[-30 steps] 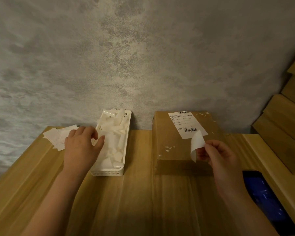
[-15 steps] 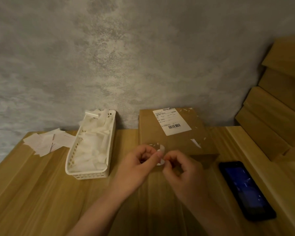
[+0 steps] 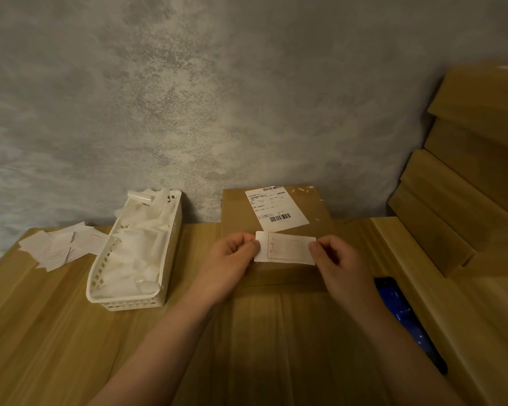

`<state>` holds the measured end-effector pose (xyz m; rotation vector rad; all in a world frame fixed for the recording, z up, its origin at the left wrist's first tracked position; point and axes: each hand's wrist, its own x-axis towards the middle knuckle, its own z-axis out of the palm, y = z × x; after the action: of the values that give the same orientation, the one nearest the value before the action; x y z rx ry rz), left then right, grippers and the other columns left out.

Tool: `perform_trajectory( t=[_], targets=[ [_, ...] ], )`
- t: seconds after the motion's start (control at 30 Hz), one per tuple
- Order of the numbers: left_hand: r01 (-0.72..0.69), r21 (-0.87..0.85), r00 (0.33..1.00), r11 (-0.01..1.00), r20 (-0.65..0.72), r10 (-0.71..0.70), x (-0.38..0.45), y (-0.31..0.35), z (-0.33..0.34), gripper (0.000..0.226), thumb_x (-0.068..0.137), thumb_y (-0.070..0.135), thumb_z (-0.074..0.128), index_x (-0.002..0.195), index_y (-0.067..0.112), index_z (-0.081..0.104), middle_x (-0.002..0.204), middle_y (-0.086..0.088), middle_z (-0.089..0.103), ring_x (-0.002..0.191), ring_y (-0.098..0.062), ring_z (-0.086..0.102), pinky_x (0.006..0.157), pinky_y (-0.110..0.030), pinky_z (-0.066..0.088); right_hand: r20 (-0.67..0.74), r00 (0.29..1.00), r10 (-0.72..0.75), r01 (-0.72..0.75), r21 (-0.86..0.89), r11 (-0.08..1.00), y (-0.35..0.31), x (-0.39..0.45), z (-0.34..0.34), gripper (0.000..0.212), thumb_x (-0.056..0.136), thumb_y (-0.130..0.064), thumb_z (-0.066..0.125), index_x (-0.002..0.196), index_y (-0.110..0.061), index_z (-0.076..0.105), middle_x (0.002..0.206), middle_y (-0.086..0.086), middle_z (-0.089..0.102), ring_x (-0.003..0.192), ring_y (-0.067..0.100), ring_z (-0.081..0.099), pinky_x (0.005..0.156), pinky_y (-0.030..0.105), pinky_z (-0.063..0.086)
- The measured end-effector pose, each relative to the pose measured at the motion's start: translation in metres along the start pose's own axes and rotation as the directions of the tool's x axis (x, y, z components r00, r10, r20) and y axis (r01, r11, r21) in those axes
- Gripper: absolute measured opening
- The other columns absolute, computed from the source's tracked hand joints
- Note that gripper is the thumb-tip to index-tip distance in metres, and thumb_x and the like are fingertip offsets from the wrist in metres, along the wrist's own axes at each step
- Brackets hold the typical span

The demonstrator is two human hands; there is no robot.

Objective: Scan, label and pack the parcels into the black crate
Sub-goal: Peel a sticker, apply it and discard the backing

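Since 0.5 s ago the small curled scrap pinched between both hands has become a flat white label [image 3: 285,248], stretched out between them; 1 s ago the left hand was over at the basket and only the right held the paper.

The left hand [image 3: 232,256] pinches the label's left end and the right hand [image 3: 336,260] pinches its right end, fingers curled on it. The label has a faint red outline, and its long axis runs 9 to 3 o'clock, face up toward the camera. It is over the near half of the box [image 3: 276,230], at about 12 o'clock from the wrists; whether it touches the cardboard cannot be told.

The box lies flat against the wall, long axis 6 to 12 o'clock. A printed sticker [image 3: 274,208] with 2 barcodes sits on its far half, just beyond the label.

At 9 o'clock from the box is a white basket [image 3: 147,303] of paper scraps, and farther toward 9 a loose heap of papers [image 3: 60,247]. At 4 o'clock from the right hand lies a phone [image 3: 405,317] with a blue screen. Stacked cartons [image 3: 464,183] rise at 2 o'clock. All rest on the wooden table [image 3: 56,332].
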<state>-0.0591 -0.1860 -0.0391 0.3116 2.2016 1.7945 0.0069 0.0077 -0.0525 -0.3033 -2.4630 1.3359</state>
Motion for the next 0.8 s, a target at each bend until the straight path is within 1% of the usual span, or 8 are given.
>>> perform_trajectory(
  t=[0.1, 0.2, 0.27, 0.37, 0.47, 0.57, 0.67, 0.8],
  targets=[
    [-0.031, 0.225, 0.997, 0.974, -0.069, 0.047, 0.014, -0.006, 0.005, 0.026, 0.093, 0.036, 0.061, 0.072, 0.021, 0.062, 0.068, 0.001, 0.064, 0.063, -0.015, 0.057, 0.067, -0.035, 0.047, 0.005, 1.000, -0.019, 0.019, -0.116, 0.993, 0.006, 0.015, -0.006, 0.018, 0.098, -0.036, 0.050, 0.090, -0.021, 0.056, 0.088, -0.013, 0.059, 0.081, 0.006, 0.060, 0.065, 0.025, 0.057],
    [-0.141, 0.618, 0.972, 0.774, -0.064, 0.228, 0.022, -0.008, 0.011, 0.023, 0.094, 0.035, 0.058, 0.074, 0.025, 0.057, 0.071, 0.008, 0.062, 0.069, -0.010, 0.058, 0.062, -0.029, 0.047, 0.064, 0.997, -0.040, 0.059, -0.336, 0.940, 0.012, 0.030, -0.007, 0.020, 0.100, -0.037, 0.046, 0.091, -0.020, 0.055, 0.085, -0.010, 0.057, 0.074, 0.008, 0.059, 0.059, 0.020, 0.054],
    [-0.196, 0.752, 0.946, 0.629, -0.024, 0.323, 0.026, -0.010, 0.013, 0.024, 0.095, 0.034, 0.055, 0.072, 0.027, 0.050, 0.073, 0.014, 0.052, 0.074, -0.009, 0.050, 0.063, -0.025, 0.035, 0.085, 0.996, -0.040, 0.074, -0.453, 0.888, 0.015, 0.038, -0.008, 0.020, 0.101, -0.036, 0.044, 0.094, -0.020, 0.054, 0.088, -0.006, 0.058, 0.075, 0.008, 0.057, 0.057, 0.016, 0.048],
    [-0.221, 0.799, 0.933, 0.560, 0.007, 0.359, 0.031, -0.017, 0.012, 0.021, 0.095, 0.033, 0.053, 0.076, 0.025, 0.053, 0.077, 0.012, 0.049, 0.080, -0.011, 0.046, 0.068, -0.023, 0.030, 0.128, 0.991, -0.023, 0.085, -0.506, 0.858, 0.020, 0.043, -0.010, 0.018, 0.101, -0.036, 0.043, 0.093, -0.021, 0.051, 0.097, -0.004, 0.058, 0.080, 0.007, 0.057, 0.052, 0.009, 0.038],
    [-0.220, 0.792, 0.935, 0.569, 0.005, 0.354, 0.034, -0.022, 0.010, 0.022, 0.094, 0.035, 0.054, 0.076, 0.022, 0.057, 0.079, 0.010, 0.051, 0.082, -0.012, 0.046, 0.072, -0.025, 0.033, 0.148, 0.989, 0.012, 0.062, -0.482, 0.874, 0.025, 0.043, -0.009, 0.017, 0.101, -0.034, 0.043, 0.094, -0.021, 0.051, 0.104, -0.003, 0.058, 0.088, 0.008, 0.058, 0.051, 0.007, 0.039],
    [-0.202, 0.806, 0.928, 0.557, -0.024, 0.371, 0.033, -0.022, 0.014, 0.021, 0.092, 0.039, 0.054, 0.075, 0.026, 0.050, 0.077, 0.015, 0.044, 0.080, -0.010, 0.044, 0.071, -0.027, 0.034, 0.134, 0.991, 0.018, 0.044, -0.446, 0.894, 0.029, 0.045, -0.007, 0.019, 0.101, -0.033, 0.045, 0.097, -0.017, 0.054, 0.107, -0.001, 0.059, 0.092, 0.006, 0.056, 0.053, 0.008, 0.043],
    [-0.238, 0.808, 0.913, 0.539, -0.003, 0.408, 0.029, -0.022, 0.018, 0.014, 0.094, 0.043, 0.052, 0.093, 0.030, 0.047, 0.094, 0.013, 0.049, 0.088, -0.009, 0.045, 0.076, -0.026, 0.034, 0.136, 0.991, 0.003, 0.061, -0.465, 0.883, 0.031, 0.047, -0.006, 0.018, 0.100, -0.034, 0.047, 0.097, -0.018, 0.055, 0.102, -0.003, 0.059, 0.087, 0.006, 0.056, 0.052, 0.007, 0.039],
    [-0.420, 0.791, 0.871, 0.444, 0.214, 0.442, 0.029, -0.027, 0.021, 0.027, 0.101, 0.034, 0.047, 0.126, 0.031, 0.058, 0.128, 0.014, 0.059, 0.118, -0.008, 0.052, 0.098, -0.029, 0.039, 0.122, 0.992, -0.019, 0.077, -0.493, 0.866, 0.034, 0.048, -0.006, 0.018, 0.098, -0.036, 0.051, 0.091, -0.020, 0.054, 0.094, -0.005, 0.058, 0.078, 0.005, 0.055, 0.053, 0.008, 0.037]
  ],
)
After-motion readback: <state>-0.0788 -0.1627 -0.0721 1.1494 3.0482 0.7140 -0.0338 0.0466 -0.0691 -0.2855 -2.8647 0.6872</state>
